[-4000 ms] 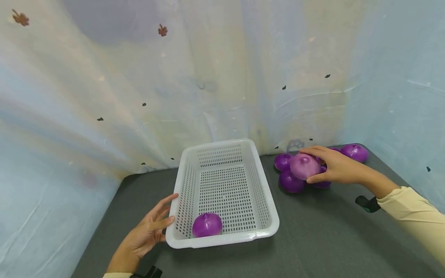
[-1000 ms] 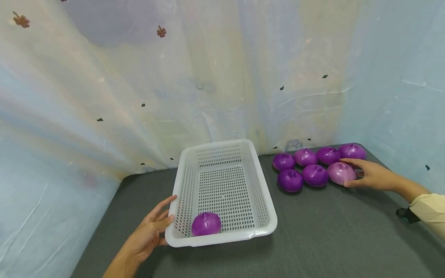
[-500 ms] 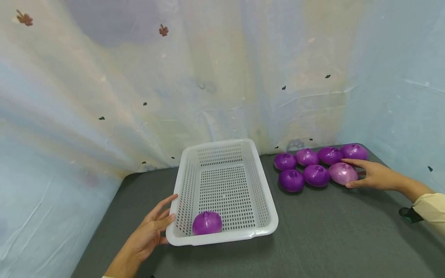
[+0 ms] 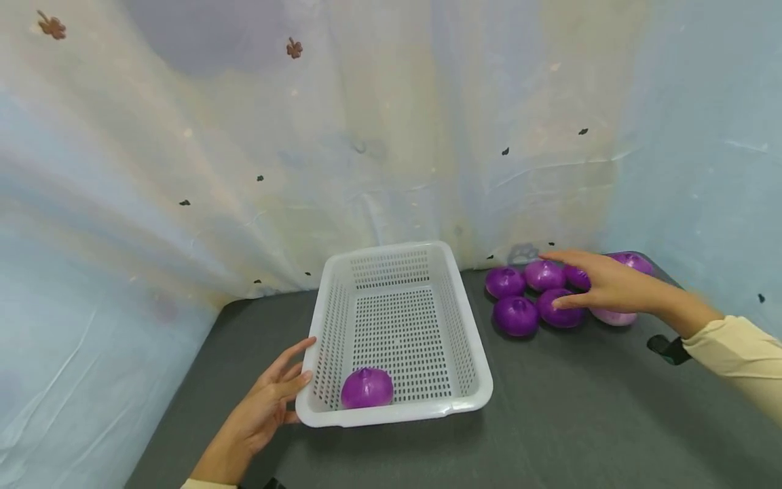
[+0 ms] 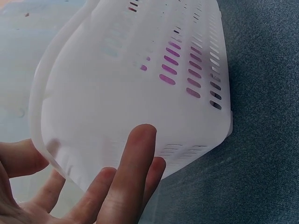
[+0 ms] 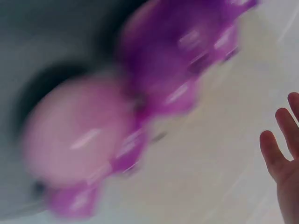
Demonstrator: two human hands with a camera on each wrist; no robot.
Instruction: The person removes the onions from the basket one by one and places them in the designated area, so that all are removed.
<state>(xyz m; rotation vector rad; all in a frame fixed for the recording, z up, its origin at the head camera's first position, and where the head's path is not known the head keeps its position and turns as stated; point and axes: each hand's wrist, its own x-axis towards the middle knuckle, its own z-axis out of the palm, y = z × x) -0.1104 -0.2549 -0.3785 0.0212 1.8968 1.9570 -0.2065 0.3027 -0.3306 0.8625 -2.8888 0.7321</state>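
Observation:
A white plastic basket [image 4: 427, 407] stands on the dark table, one purple onion [image 4: 367, 388] inside at its near left corner. My left hand [image 4: 263, 407] holds the basket's left rim; in the left wrist view a fingertip shows through the rim and other fingers lie along the outer wall. Over on the right, my right hand [image 4: 605, 282] hovers above a group of purple onions, fingers spread, nothing held. Below it lie a dark onion [image 4: 560, 309] and a paler pink one [image 4: 613, 317], partly hidden. The right wrist view blurs the pale onion [image 6: 79, 135].
Several onions sit in two rows at the table's back right, among them a front-left onion [image 4: 516, 316] and a back-left onion [image 4: 504, 282]. A pale patterned curtain [image 4: 397, 136] hangs behind and along both sides. Grey table surface [image 4: 550, 414] spreads before the basket and onions.
The right hand set the pale onion down at the front row's right end, let go and moved left. Earlier that onion was held above the pile. The left hand stayed at the basket.

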